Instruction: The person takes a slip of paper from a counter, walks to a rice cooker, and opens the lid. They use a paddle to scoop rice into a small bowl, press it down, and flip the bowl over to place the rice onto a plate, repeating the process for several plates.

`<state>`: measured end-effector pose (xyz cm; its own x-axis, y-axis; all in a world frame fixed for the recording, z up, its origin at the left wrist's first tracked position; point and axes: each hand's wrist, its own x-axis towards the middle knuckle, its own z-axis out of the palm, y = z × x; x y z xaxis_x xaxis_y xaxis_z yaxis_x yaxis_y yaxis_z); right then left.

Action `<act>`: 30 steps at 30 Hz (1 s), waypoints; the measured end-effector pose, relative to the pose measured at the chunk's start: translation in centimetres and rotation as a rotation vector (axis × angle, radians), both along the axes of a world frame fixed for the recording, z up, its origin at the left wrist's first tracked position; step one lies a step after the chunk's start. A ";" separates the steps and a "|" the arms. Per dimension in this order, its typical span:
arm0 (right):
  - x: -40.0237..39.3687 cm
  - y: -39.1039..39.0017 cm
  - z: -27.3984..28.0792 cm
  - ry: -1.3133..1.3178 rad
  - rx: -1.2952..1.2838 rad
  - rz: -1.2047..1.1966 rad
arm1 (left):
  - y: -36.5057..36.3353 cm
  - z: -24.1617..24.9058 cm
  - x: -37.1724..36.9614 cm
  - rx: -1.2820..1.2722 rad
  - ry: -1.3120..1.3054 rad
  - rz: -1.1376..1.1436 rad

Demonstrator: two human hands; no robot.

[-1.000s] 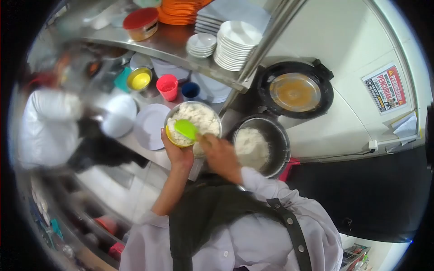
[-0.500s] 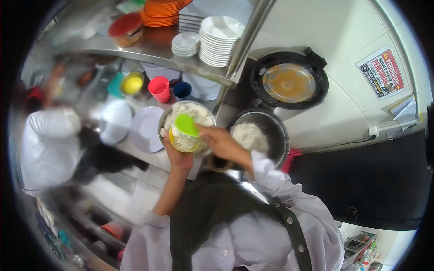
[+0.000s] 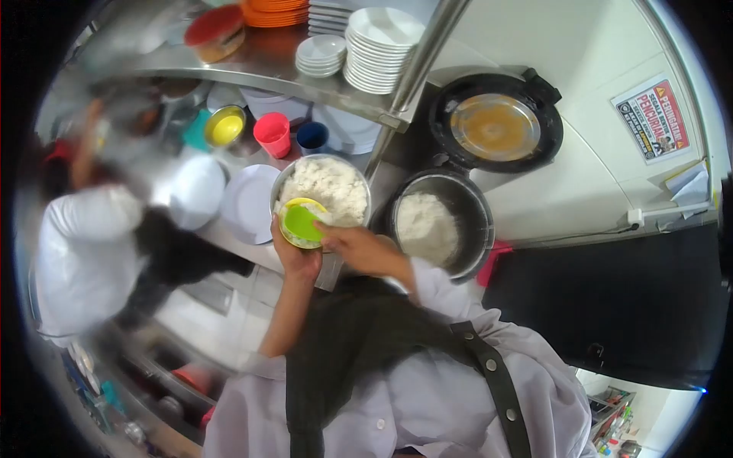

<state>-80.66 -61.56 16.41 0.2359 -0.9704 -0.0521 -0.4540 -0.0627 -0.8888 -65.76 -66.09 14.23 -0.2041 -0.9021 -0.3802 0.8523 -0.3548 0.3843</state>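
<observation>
A small yellow bowl with rice in it is gripped by my left hand, over the near edge of a metal basin. My right hand is closed on the handle end of a lime-green rice paddle. The paddle's blade lies over the yellow bowl and hides part of its contents. Behind the bowl, the metal basin is filled with white rice. To the right stands a rice cooker with its lid raised and rice inside.
White plates, a pink cup, a blue cup and a yellow-lined metal bowl are on the counter. Above, a metal shelf carries stacked white bowls and orange plates. A co-worker in white stands at left.
The green paddle has moved from above the basin's rice down onto the yellow bowl. The bowl is now more visible, and the right hand has shifted slightly down and left.
</observation>
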 end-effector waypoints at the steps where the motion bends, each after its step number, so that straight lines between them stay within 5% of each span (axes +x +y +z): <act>1: -0.9 -0.4 0.2 -0.138 0.027 0.052 | 0.1 0.3 0.1 0.023 0.017 0.010; 6: -5.5 -1.8 7.1 -0.274 0.360 0.044 | 0.4 1.5 2.3 0.053 0.066 0.091; 8: -6.7 -2.4 8.9 0.254 0.311 0.066 | 0.5 0.2 4.3 0.006 0.077 0.124; 9: -6.8 -2.3 8.1 0.258 0.313 0.067 | 0.6 -0.4 5.2 -0.044 0.081 0.157; 11: -7.1 -2.2 6.0 0.777 -0.044 0.144 | 0.6 -1.1 6.4 -0.041 0.037 0.190; 14: -6.1 -4.0 6.3 0.926 -0.034 0.330 | 0.9 -1.8 7.2 -0.008 0.028 0.227; 21: -4.5 -5.6 5.3 0.890 -0.354 0.518 | 1.4 -2.8 6.6 0.069 -0.014 0.297; 24: -2.4 -6.2 4.2 0.915 -0.297 0.549 | 1.4 -2.9 6.4 0.050 -0.015 0.337; 26: -1.2 -6.6 5.1 0.945 -0.036 0.549 | 1.3 -3.3 6.4 0.002 0.039 0.325; 30: -2.2 -7.0 3.6 0.842 -0.016 0.544 | 1.1 -2.7 6.2 0.028 0.042 0.329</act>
